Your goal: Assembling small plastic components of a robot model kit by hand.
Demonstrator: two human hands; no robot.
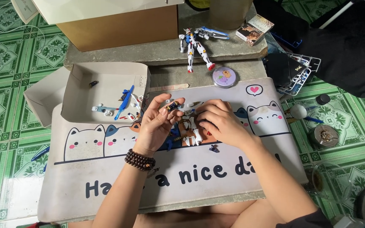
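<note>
My left hand (159, 122) is raised over a pale desk mat (119, 169) printed with cats, and pinches a tiny dark blue and yellow model part (172, 105) between thumb and fingers. My right hand (220, 122) lies palm down beside it, fingers on a partly built white and orange model figure (189, 133). What the right fingers grip is hidden. A small dark blue piece (213, 148) lies loose just under the right wrist. A bead bracelet (140, 160) is on my left wrist.
An open white cardboard box (77, 105) with several small blue and white parts sits at the left. A finished white, blue and red robot figure (195, 44), a round tin (224, 77) and a brown carton (119, 27) stand behind. Plastic parts frames (298, 74) lie at the right.
</note>
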